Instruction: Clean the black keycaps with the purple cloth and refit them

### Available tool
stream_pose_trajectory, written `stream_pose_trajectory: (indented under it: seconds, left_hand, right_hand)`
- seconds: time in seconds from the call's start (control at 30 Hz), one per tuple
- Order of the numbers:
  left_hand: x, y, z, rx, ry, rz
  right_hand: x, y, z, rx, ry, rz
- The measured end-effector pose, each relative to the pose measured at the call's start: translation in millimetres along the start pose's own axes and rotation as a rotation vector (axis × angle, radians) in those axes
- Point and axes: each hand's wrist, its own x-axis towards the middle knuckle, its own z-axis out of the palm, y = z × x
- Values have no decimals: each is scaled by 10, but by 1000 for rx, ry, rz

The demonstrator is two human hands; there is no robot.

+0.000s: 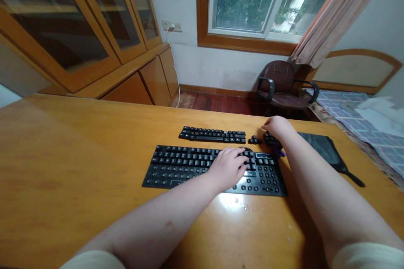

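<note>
A black keyboard [179,162] lies on the wooden desk. Its far rows still carry keycaps, while the near rows and the number pad show bare switch stems. My left hand [229,166] rests on the right-middle part of it, fingers spread. Beyond the keyboard, loose black keycaps [214,136] are laid out in rows. A small cluster of arrow-shaped layout keycaps [254,140] sits to their right. My right hand [277,127] is over another group of keycaps [269,138], fingertips pinched together; what they hold is hidden. A small purple object [279,151] shows under my right wrist.
A dark flat pouch [323,149] with a strap lies on the desk [78,168] at the right. Past the desk stand an armchair [279,80], a bed [353,109] and a glass-door cabinet [123,50]. A white cable [174,63] hangs from a wall socket.
</note>
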Motion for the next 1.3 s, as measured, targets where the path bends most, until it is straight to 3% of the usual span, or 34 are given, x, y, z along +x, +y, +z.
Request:
stream_pose_trajectory:
  seconds: [0.13, 0.2, 0.27, 0.4, 0.53, 0.67, 0.77, 0.9, 0.97, 1.1, 1.2, 1.3]
  left_hand:
    - [1, 1, -11, -43, 29, -27]
    - [2, 5, -23, -87, 57, -37]
    - [2, 12, -37, -138, 84, -29]
    - [-8, 22, -48, -181, 91, 20]
    - [-8, 15, -52, -167, 136, 1]
    - [11, 8, -72, -220, 201, -41]
    - [15, 5, -79, -265, 251, -99]
    - [4, 9, -89, -298, 304, -164]
    - [1, 15, -98, -305, 302, -174]
    - [1, 18, -109, -295, 302, -200]
    - [-1, 10, -109, -270, 315, -212]
    - [4, 9, -115, -277, 304, -178]
  right_hand:
    - [-447, -144, -284, 214, 90, 9]
    - [-786, -253, -362, 433, 20, -14]
    - [-1117, -362, -350, 546, -47, -122]
    - [-1515, -503, -140, 497, -65, -245]
    - [-1565, -518, 72, 569, -38, -252]
    - [-1534, -480, 264, 645, 174, -362]
    - [-1524, -469, 424, 585, 338, -461]
    - [-1524, -477, 457, 375, 417, -479]
    - [-1526, -468, 367, 199, 406, -368]
    - [-1522, -424, 165, 8, 183, -294]
    - [-1512, -412, 113, 121, 112, -192]
    - [-1497, -429, 134, 489, 98, -133]
